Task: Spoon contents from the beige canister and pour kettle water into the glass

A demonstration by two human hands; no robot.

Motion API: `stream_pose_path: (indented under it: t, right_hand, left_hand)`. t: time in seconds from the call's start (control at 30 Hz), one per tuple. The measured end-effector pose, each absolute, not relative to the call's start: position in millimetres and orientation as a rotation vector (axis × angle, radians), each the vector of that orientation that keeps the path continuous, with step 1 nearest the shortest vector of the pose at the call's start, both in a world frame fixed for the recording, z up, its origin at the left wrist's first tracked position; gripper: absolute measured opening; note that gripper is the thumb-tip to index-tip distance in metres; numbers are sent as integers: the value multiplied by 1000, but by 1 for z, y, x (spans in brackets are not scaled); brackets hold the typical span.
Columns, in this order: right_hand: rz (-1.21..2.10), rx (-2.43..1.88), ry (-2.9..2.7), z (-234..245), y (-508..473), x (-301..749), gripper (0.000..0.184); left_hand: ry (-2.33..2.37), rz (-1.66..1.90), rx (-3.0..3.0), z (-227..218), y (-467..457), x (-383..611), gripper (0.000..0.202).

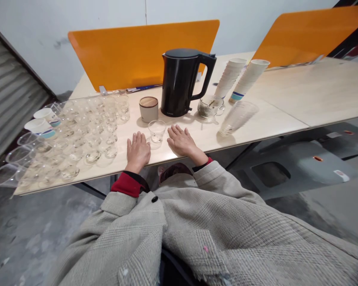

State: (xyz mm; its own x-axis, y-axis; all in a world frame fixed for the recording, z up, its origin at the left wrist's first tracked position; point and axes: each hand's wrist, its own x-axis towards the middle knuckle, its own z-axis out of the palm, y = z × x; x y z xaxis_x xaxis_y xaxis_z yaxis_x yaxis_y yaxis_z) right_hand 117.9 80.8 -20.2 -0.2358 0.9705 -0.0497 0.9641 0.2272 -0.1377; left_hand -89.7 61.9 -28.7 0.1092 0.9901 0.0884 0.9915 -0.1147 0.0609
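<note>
My left hand (138,151) lies flat on the table (176,157) near its front edge, holding nothing. My right hand (181,142) rests palm down a little to the right, fingers stretched out and also holding nothing. Between the two hands stands a clear plastic cup (157,132), upright, with what looks like a little in its bottom. Just behind it are a grey canister (148,109) with a wooden lid and a black electric kettle (179,83). A ribbed glass cup (208,107) with a handle, holding something dark, stands right of the kettle.
Many clear cups (92,153) crowd the table's left end, with two white paper cups (39,127) among them. A leaning stack of clear cups (237,118) and two paper-cup stacks (247,81) stand right. Orange dividers (116,55) rise behind. Grey chairs (301,163) sit below right.
</note>
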Motion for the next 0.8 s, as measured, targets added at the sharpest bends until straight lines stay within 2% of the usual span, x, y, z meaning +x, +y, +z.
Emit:
stream_pose_path:
  t: [0.6, 0.8]
  right_hand:
    - [233, -1878, -2395, -26, 84, 119, 67]
    - [275, -1696, -2017, -34, 88, 130, 62]
  left_hand:
    - [-2075, -148, -2328, -27, 61, -89, 66]
    - [-2057, -174, -2324, -28, 61, -89, 66]
